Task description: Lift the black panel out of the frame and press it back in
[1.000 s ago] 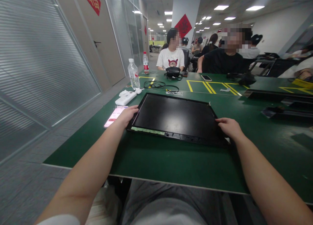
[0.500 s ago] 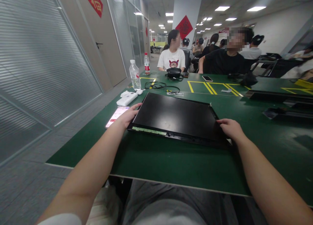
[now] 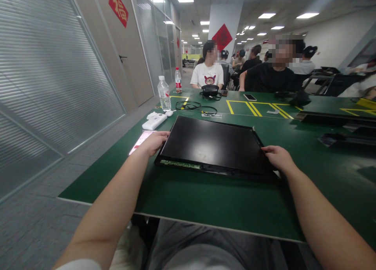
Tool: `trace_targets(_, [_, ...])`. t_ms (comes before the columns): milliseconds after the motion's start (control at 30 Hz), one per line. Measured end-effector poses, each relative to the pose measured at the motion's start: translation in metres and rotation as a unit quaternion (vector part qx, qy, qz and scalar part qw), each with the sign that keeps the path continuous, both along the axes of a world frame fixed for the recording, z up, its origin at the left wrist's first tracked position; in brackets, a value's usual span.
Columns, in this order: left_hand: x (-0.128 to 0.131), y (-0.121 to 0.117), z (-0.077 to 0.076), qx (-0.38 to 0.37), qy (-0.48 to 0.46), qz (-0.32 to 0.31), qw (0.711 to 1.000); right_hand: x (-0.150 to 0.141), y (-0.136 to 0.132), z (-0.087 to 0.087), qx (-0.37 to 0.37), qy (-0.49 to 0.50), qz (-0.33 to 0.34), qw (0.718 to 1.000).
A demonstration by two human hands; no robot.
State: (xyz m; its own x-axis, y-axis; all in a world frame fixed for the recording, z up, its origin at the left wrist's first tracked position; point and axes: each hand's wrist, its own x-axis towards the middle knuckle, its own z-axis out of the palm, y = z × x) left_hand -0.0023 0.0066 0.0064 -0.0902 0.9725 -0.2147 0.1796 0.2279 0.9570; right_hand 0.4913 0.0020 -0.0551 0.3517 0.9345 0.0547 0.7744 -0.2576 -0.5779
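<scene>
A black display panel (image 3: pixel 211 144) lies face up in front of me, seated in a dark frame. Along its near edge runs a green circuit strip (image 3: pixel 179 164). My left hand (image 3: pixel 155 142) grips the panel's left edge, fingertips on its side. On the opposite side my right hand (image 3: pixel 276 156) holds the right edge, thumb and fingers pinched at the rim. Parts of the fingers on both hands are hidden beneath or behind the edges. A lit phone (image 3: pixel 142 140) lies just left of my left hand, partly covered by it.
The green table (image 3: pixel 211 207) carries a white device (image 3: pixel 154 122), a water bottle (image 3: pixel 163 93), a red-capped bottle (image 3: pixel 178 80), and a black cable (image 3: pixel 190 105). Dark frame strips (image 3: pixel 346 138) lie at the right. Two people sit across the table, one in a white shirt (image 3: pixel 207 74).
The view has tilted slightly, so everything sits a little lower. The panel's left side appears slightly raised or tilted, and my left hand's fingers have closed more along its edge.
</scene>
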Motion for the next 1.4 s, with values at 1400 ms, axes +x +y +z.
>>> trace_targets(1400, [0.007, -0.003, -0.003, 0.149, 0.371, -0.069, 0.914, -0.003, 0.001, -0.003, 0.035, 0.025, -0.011, 0.999])
